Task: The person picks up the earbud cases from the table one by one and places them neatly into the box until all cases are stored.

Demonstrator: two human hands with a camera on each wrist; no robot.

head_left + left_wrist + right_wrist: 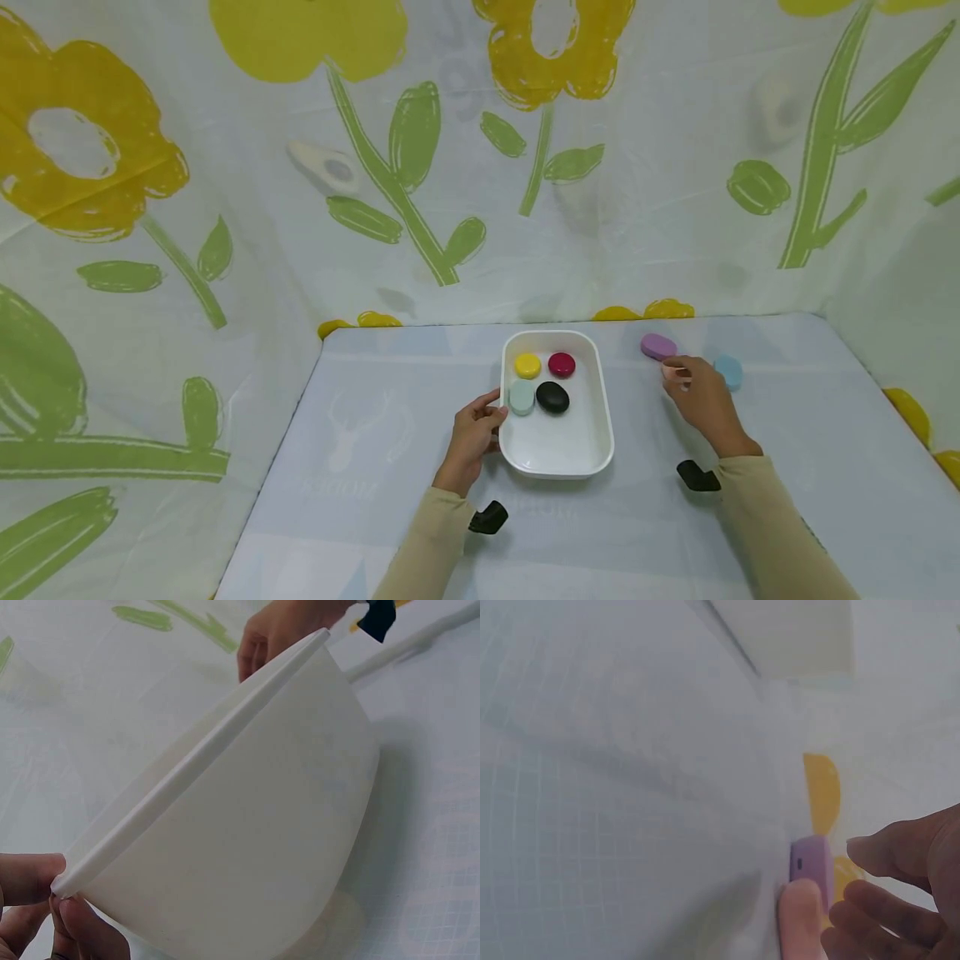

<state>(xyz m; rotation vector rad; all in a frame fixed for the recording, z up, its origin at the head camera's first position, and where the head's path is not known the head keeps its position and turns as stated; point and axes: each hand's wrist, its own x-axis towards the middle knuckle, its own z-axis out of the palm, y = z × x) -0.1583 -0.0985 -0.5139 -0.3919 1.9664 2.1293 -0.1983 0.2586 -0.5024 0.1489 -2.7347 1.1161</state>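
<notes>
While the left hand (472,433) pinches the white tray (555,450), the right hand (701,396) is at the pink piece (801,919)

As the right wrist view has it, the right hand's thumb and fingers are bent a bit with a clear gap between them; the pink piece is on the tabletop (390,500) right by those fingertips, and honestly I can't tell if they're touching it; the left hand has its fingertips on both sides of the tray's rim, at the tray's left side.

Next out, a purple piece (658,347) lies just beyond the pink one, and a light blue piece (729,372) peeks out to the right of the right hand; the tray sits between the two hands with four pieces toward its far end: yellow (527,365) and red (562,364) at the back, pale green (521,397) and black (552,397) in front; behind it all hangs a white sheet (637,242) printed with big yellow flowers.
</notes>
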